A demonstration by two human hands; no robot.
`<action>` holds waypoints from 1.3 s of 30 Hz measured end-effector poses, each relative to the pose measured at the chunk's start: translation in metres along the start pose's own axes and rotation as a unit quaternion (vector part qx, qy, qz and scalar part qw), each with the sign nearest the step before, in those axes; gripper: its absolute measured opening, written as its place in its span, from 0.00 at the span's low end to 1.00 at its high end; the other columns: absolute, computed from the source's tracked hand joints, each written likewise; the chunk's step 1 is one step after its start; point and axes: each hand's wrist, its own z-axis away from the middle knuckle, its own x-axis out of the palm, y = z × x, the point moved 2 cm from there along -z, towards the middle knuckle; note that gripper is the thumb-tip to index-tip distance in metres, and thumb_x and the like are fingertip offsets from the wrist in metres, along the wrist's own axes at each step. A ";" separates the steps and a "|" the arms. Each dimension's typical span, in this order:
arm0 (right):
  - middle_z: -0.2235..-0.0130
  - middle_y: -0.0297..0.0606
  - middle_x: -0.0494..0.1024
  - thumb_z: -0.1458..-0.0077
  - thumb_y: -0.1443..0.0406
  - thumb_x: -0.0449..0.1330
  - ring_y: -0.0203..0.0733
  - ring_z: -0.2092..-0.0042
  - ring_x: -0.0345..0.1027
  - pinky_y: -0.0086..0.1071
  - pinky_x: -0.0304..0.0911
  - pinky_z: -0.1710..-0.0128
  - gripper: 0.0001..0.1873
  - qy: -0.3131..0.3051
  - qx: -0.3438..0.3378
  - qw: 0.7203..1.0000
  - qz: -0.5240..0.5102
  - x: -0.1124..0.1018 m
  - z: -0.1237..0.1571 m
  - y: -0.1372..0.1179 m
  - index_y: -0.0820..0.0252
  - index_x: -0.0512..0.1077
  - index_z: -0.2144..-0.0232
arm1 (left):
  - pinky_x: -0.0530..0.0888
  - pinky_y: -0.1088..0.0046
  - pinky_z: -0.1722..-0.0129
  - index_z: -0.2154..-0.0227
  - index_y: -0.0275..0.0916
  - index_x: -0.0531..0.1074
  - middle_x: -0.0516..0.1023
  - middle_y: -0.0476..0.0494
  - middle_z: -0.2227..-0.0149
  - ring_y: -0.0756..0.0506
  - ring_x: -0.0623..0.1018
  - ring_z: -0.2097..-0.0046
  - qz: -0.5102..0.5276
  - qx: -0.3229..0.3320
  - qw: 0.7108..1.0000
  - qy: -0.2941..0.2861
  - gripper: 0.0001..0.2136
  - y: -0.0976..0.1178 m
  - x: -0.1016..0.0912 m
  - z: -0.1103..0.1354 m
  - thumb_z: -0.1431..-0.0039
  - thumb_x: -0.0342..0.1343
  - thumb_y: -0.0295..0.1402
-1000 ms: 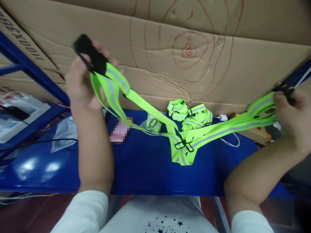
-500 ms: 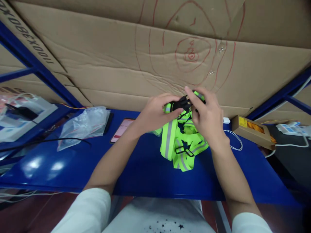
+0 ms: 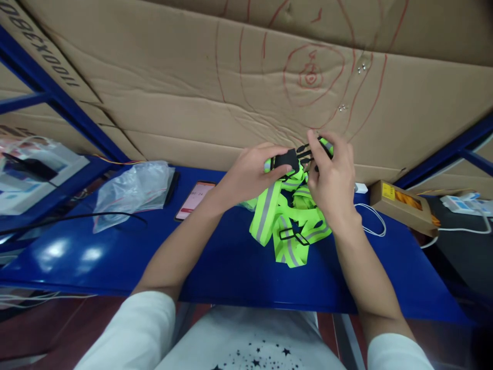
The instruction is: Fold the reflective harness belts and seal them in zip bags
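My left hand (image 3: 256, 169) pinches the black socket half of a side-release buckle (image 3: 285, 160) between thumb and fingers. Opposite it, my right hand (image 3: 332, 177) grips the pronged half of the buckle (image 3: 304, 153), whose prongs point left at the socket's mouth. The two halves are close together, and the prongs show outside the socket. Both are joined to neon-yellow webbing with a grey reflective stripe. Below my hands, the rest of the reflective strap (image 3: 265, 216) lies heaped on the blue table, with a black slide adjuster (image 3: 295, 236) on it.
A phone (image 3: 195, 199) and clear plastic bags (image 3: 133, 190) lie to the left on the blue table (image 3: 231, 272). Rightward are a white cable (image 3: 379, 226) and an open cardboard box (image 3: 402, 205). A cardboard panel (image 3: 173, 87) with red rings stands behind.
The buckle halves have moved apart a little: the prongs now show more plainly between them. My right hand has shifted slightly right and up. The view has tilted a bit.
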 end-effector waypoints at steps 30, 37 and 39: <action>0.54 0.36 0.84 0.40 0.48 0.68 0.49 0.52 0.80 0.42 0.76 0.50 0.21 -0.178 0.136 0.850 -0.476 -0.011 -0.005 0.005 0.53 0.79 0.52 | 0.67 0.55 0.31 0.33 0.49 0.66 0.75 0.42 0.37 0.35 0.72 0.32 0.348 -0.089 0.933 0.006 0.36 -0.014 0.010 -0.004 0.40 0.62 0.59; 0.67 0.36 0.79 0.41 0.34 0.57 0.45 0.64 0.77 0.35 0.73 0.68 0.31 -0.064 0.233 0.852 -0.465 -0.004 -0.008 0.007 0.53 0.76 0.61 | 0.75 0.55 0.39 0.37 0.45 0.68 0.74 0.37 0.36 0.34 0.76 0.36 0.378 -0.140 0.915 -0.027 0.42 -0.002 0.022 -0.003 0.55 0.76 0.50; 0.73 0.34 0.73 0.40 0.33 0.55 0.41 0.69 0.72 0.32 0.65 0.73 0.33 -0.053 0.228 0.883 -0.407 -0.005 -0.009 0.008 0.55 0.71 0.70 | 0.78 0.57 0.43 0.44 0.40 0.75 0.81 0.37 0.44 0.35 0.80 0.43 0.409 -0.179 0.894 -0.032 0.35 0.002 0.029 -0.001 0.54 0.75 0.49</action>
